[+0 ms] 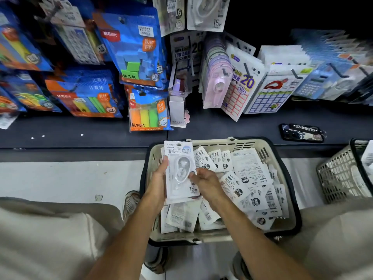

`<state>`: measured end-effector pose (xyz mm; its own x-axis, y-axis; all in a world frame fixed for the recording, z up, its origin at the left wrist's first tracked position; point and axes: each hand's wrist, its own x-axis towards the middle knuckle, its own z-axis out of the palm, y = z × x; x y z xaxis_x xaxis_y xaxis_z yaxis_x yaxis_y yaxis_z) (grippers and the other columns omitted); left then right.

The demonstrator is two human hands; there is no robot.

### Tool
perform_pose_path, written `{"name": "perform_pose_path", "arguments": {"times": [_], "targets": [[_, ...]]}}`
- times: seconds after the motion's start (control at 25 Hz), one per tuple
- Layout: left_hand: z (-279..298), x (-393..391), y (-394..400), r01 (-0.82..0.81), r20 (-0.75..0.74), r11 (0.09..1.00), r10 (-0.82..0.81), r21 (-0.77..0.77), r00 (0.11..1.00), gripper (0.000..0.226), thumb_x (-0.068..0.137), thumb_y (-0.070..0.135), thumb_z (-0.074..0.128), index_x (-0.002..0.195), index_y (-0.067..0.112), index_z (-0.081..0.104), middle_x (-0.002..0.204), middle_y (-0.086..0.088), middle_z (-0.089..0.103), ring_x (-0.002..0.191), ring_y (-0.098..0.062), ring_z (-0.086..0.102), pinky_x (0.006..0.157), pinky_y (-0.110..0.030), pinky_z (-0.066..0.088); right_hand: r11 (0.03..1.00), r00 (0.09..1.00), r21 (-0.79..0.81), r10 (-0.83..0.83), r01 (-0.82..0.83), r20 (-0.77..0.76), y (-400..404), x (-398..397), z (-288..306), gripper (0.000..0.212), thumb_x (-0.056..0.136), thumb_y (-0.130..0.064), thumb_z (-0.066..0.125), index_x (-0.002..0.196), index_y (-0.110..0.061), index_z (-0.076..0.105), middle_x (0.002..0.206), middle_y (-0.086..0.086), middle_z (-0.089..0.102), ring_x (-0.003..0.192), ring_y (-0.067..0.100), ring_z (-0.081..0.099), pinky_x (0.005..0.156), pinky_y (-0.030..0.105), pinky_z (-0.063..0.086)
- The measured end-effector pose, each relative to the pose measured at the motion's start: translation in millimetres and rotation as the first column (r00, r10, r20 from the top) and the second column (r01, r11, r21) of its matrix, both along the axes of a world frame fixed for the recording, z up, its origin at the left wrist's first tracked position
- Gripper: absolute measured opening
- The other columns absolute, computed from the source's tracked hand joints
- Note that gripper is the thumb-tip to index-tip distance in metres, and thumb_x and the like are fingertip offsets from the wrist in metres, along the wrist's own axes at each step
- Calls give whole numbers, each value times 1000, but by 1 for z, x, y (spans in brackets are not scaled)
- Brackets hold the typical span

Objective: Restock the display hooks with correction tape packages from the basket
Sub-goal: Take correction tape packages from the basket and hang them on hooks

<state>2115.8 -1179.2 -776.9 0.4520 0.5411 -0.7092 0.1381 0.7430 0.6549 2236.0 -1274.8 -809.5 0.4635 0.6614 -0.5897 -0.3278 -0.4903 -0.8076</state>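
A dark display wall (262, 47) fills the far side, hung with rows of packaged stationery on hooks: blue counting-stick packs (131, 47) to the left, sticker sheets (242, 81) and a lilac correction tape pack (218, 87) in the middle, calculators (314, 83) to the right. Two white packages marked 15m (207, 13) hang at the far top centre. Below runs a dark shelf ledge (80, 130), with a phone (301, 132) lying on it to the right.

On the pale floor (60, 178) nearer in stands a cream basket (268, 152) with a dark rim, holding a loose heap of correction tape packages (250, 178), some face up, some face down. A second mesh basket (341, 174) stands at the right edge.

Over the left part of the cream basket, both hands hold one correction tape package (180, 170) upright, face toward the camera. The left hand (159, 180) has its grip clamped on the package's left edge, thumb on the front. The right hand (205, 182) has its grip pinched on the package's right side, fingers curled at the blister.
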Motion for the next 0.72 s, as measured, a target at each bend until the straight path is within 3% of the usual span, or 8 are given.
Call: {"name": "perform_pose_path", "arguments": {"times": [0.08,0.16,0.24,0.36,0.48,0.52,0.6,0.72], "targets": [[-4,-2,1,32,-130,987,-11,160,991,34,88,24,79,121,19,70,111,-9,78,98,-30,75,85,-47,62,997,976,-14,80,-79,200,0,-12,-6,22,94,-25,69,98,-4,66,93,9,74,83,16,66,72,32,55],[-8,-4,2,28,-282,957,57,290,958,43,80,10,84,119,21,69,110,-5,78,93,-25,76,80,-41,63,965,795,-239,228,-107,563,-8,-10,-14,29,90,-32,71,109,-13,61,106,-1,60,95,16,55,83,33,48],[-8,-5,3,100,-416,906,89,412,905,44,83,20,82,122,22,64,110,0,76,95,-24,72,85,-41,60,892,656,-434,404,-127,637,-13,-10,-18,43,85,-27,72,120,-19,50,118,-1,51,107,21,52,92,36,44],[-4,-6,-2,450,-690,731,40,514,723,46,90,42,72,127,24,51,109,-1,71,97,-31,69,73,-33,49,880,790,-449,383,-154,478,-7,-18,-17,37,83,-16,71,108,-24,45,97,-3,61,91,21,63,78,31,48],[-7,-6,-7,679,-823,582,-27,448,567,48,95,44,64,132,23,41,118,-2,67,94,-32,68,65,-33,44,981,915,-193,110,-37,387,-4,-13,-8,24,85,-3,66,85,-22,51,75,-2,60,70,16,58,63,27,45],[-10,-6,-7,690,-824,587,-65,424,562,46,96,44,63,130,23,42,117,-1,67,92,-29,66,67,-33,45,995,929,-81,-28,62,369,0,-11,-2,24,86,0,63,81,-21,53,73,-1,60,67,15,56,61,25,45],[-14,-4,-7,587,-711,702,-164,402,683,33,95,41,66,120,27,49,111,5,68,88,-22,63,74,-34,50,984,912,53,-178,170,369,11,-8,11,24,89,-2,61,79,-22,54,70,-6,61,61,7,56,56,17,44],[-11,-3,-4,427,-488,837,-230,343,842,23,91,23,67,110,34,60,105,3,73,86,-18,66,71,-30,50,999,908,-3,-42,48,416,26,-19,23,14,98,-21,60,88,-30,57,72,-11,64,60,1,59,59,23,49]]}}
